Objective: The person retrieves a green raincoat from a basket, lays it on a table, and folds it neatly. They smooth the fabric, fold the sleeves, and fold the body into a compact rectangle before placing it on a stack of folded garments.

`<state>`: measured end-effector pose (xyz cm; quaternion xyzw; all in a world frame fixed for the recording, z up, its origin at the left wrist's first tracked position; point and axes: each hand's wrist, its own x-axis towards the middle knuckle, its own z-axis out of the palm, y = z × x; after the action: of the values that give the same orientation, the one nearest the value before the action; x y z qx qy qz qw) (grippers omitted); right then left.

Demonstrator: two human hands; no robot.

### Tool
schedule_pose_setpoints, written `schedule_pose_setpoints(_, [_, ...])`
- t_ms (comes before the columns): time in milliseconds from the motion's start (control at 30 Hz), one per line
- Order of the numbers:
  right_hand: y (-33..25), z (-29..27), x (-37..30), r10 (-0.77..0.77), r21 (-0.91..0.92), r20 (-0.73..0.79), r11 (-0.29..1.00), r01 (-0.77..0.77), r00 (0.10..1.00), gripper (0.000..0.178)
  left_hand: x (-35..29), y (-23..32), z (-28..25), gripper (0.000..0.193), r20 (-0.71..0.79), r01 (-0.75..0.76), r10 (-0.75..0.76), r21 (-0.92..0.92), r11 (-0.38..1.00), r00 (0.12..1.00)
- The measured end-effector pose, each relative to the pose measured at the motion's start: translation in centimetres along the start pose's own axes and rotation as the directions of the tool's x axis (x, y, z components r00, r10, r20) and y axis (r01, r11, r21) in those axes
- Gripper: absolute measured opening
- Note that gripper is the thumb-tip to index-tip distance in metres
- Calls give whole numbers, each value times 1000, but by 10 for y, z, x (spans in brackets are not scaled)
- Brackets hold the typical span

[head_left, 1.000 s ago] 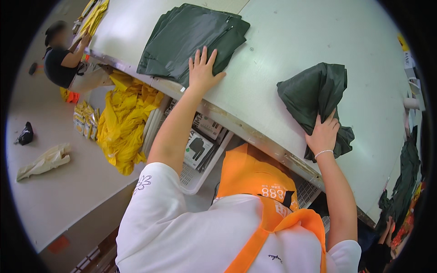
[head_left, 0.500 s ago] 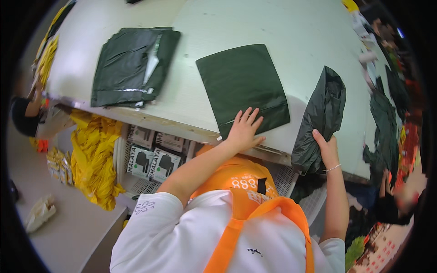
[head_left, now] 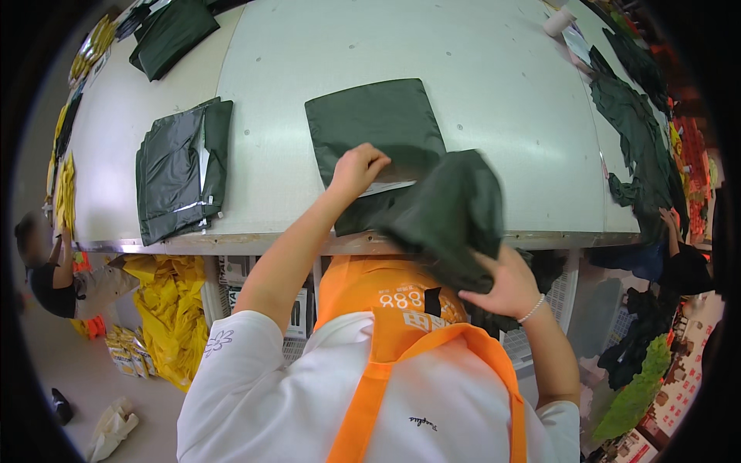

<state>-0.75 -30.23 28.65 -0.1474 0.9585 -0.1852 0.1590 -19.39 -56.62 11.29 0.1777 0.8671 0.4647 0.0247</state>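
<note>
A flat dark green pouch [head_left: 374, 116] lies on the white table in front of me, a pale strip showing along its gaping near end. My left hand [head_left: 356, 171] is closed in a pinch at that end and appears to hold up the upper lip; the exact grip is partly hidden. My right hand [head_left: 505, 284] grips the lower end of a folded dark green fabric bundle [head_left: 463, 212], blurred by motion. The bundle slants across the table edge, its left side over the pouch's near right corner. To the left sits a stack of similar green pouches [head_left: 174, 170].
Another dark green pile [head_left: 174, 38] lies at the far left of the table. Loose green fabric [head_left: 637, 139] covers the right side near a white roll [head_left: 559, 21]. Yellow fabric [head_left: 170, 316] fills a spot below the left edge. Other people are at both sides.
The fabric bundle has swung left from beside the pouch to over its near end. My left hand has gone from spread flat on the pouch to a pinch, and the near end now gapes.
</note>
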Motion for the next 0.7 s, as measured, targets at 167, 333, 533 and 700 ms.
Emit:
schedule_pose_setpoints(167, [-15,23,54,-290,-9,247,953,302,925,65,20,58,-37,14,97,-45,51,-61,997,994])
schedule_pose_setpoints(333, [10,47,103,-91,20,190,996,89,978,65,-3,61,-76,15,330,117,-49,-191,975,943])
schedule_pose_setpoints(533, [29,60,115,33,111,140,993,-48,990,75,-80,-2,-53,68,131,382,-406,-674,633,905])
schedule_pose_setpoints(700, [5,32,124,152,38,224,986,-164,963,72,-64,29,-49,33,247,563,-520,-151,813,818])
